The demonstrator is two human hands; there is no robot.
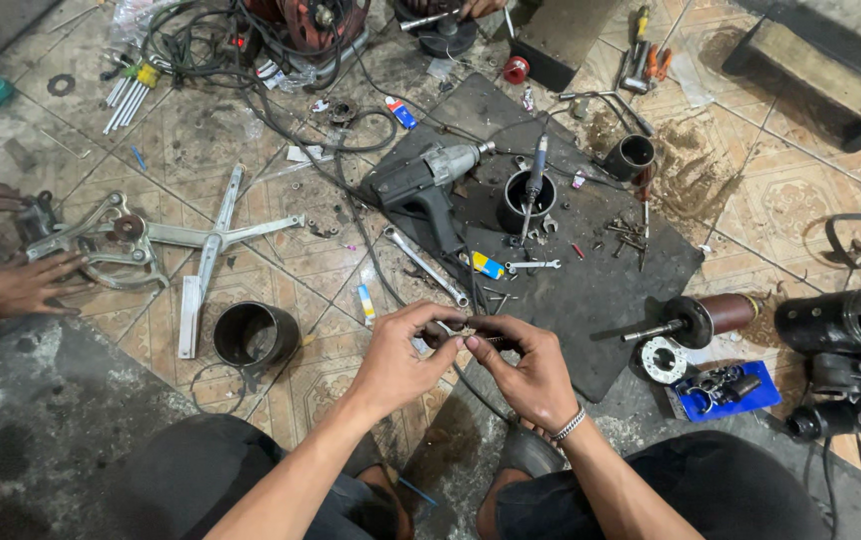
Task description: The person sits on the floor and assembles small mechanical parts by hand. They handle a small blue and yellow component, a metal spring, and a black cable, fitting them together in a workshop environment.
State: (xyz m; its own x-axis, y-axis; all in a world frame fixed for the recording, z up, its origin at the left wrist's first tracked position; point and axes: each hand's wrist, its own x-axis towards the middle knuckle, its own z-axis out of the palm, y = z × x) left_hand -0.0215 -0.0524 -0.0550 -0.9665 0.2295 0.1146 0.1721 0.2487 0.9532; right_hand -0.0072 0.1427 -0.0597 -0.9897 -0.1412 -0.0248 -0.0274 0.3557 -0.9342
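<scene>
My left hand (399,360) and my right hand (531,372) meet low in the middle of the view, fingertips pinched together on a small metal part (466,334) that looks like a spring or a threaded pin. The hands hide most of it. Both hover above the near edge of a dark rubber mat (591,290). Just beyond the fingers lie a long spanner (426,265) and a smaller spanner (533,265). A grey power drill (431,180) lies on the mat further back.
Another person's two hands (11,285) rest on a metal window-regulator frame (151,238) at the left. An open steel cylinder (256,335) stands near my left knee. A motor armature (703,318), black motor housings (841,322), cables and loose screws litter the tiled floor.
</scene>
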